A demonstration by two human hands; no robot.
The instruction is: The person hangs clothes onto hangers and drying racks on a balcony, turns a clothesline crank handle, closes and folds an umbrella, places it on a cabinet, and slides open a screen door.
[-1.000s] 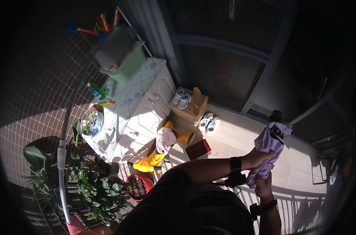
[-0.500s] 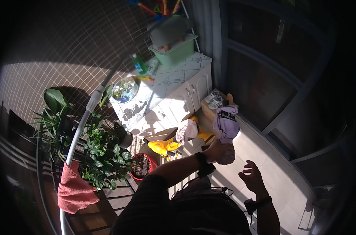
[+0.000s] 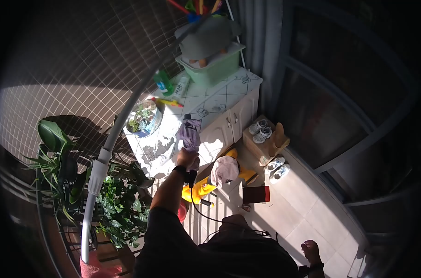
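Observation:
My left hand [image 3: 187, 158] is closed around a bunched lilac cloth [image 3: 190, 134] with a dark piece at its top end. The cloth is held over the front edge of the white tiled cabinet [image 3: 210, 109], and some of it shows below my fist. I cannot make out what kind of article it is. Low on the right, my right hand [image 3: 311, 251] hangs above the floor with loosely bent fingers and nothing visible in it. Below my left arm is a yellow ride-on toy [image 3: 202, 190] with a pale pink cloth [image 3: 224, 171] draped over it.
On the cabinet are a glass bowl with plants [image 3: 144, 118], a green bottle [image 3: 163, 83] and a green tub [image 3: 212, 69]. Shoes [image 3: 261, 131] sit on a cardboard box [image 3: 266, 150]. A pale pole [image 3: 95, 178] crosses the left, beside leafy plants [image 3: 120, 208].
My left hand has carried the lilac cloth leftward from above the floor to the cabinet's front edge. My right hand has dropped lower. The view has shifted, showing the dark red box on the floor.

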